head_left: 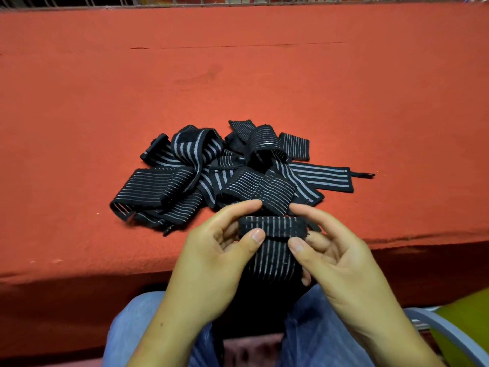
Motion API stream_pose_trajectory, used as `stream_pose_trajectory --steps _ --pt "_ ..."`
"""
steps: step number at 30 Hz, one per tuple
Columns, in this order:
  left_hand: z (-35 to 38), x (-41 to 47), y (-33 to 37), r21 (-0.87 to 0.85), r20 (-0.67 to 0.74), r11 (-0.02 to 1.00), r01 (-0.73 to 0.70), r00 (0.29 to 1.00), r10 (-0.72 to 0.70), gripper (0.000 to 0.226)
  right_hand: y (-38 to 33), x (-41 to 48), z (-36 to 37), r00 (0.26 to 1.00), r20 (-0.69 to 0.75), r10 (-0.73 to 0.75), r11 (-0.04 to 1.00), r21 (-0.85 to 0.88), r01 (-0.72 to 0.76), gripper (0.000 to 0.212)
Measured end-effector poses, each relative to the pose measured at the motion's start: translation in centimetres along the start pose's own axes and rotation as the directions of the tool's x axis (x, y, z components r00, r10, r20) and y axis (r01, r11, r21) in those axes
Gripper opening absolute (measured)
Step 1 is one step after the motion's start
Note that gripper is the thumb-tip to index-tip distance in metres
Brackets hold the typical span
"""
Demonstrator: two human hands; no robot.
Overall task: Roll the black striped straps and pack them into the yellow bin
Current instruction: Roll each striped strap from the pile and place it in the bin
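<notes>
A black strap with thin grey stripes (274,226) is held over the table's near edge, its top end folded into a small roll. My left hand (211,263) pinches the roll's left end between thumb and fingers. My right hand (336,258) pinches its right end the same way. The rest of this strap hangs down over my lap. A loose pile of black striped straps (211,173) lies on the red table just beyond my hands. A corner of the yellow bin (465,321) shows at the lower right.
The red cloth-covered table (238,75) stretches far ahead, with a wire fence along its back edge. A grey chair arm (444,332) curves in front of the bin at lower right. My legs in blue jeans are below the table edge.
</notes>
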State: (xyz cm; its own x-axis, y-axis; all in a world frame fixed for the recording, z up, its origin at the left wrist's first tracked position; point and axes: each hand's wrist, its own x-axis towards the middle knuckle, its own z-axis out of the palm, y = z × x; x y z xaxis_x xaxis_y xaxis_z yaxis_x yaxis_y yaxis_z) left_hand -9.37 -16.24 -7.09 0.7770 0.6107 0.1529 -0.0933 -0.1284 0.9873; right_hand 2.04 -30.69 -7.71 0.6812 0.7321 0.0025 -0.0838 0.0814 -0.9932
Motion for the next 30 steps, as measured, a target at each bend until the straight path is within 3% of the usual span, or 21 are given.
stream_pose_trajectory --steps 11,17,21,25,30 --pt "0.8 -0.3 -0.7 0.11 0.084 0.993 -0.047 0.996 0.038 0.028 0.8 0.3 0.2 0.993 -0.065 -0.101 0.994 -0.05 0.098 0.023" --pt "2.6 -1.1 -0.8 0.123 0.036 0.991 -0.057 0.998 0.053 0.029 2.1 -0.1 1.7 0.978 -0.144 -0.149 0.983 -0.126 0.132 0.042" --pt "2.4 -1.3 -1.0 0.141 0.066 0.988 -0.057 0.997 0.048 0.027 2.2 -0.8 1.9 0.983 -0.148 -0.111 0.993 -0.05 0.104 0.045" --pt "1.1 -1.1 -0.9 0.226 0.163 0.967 -0.12 0.983 0.084 0.033 2.8 -0.9 0.9 0.98 -0.173 -0.103 0.992 -0.088 0.089 0.038" --pt "0.0 -0.7 -1.8 0.284 0.091 0.947 -0.153 0.987 0.132 0.041 2.5 -0.8 0.7 0.998 -0.06 -0.018 0.999 -0.039 0.016 0.027"
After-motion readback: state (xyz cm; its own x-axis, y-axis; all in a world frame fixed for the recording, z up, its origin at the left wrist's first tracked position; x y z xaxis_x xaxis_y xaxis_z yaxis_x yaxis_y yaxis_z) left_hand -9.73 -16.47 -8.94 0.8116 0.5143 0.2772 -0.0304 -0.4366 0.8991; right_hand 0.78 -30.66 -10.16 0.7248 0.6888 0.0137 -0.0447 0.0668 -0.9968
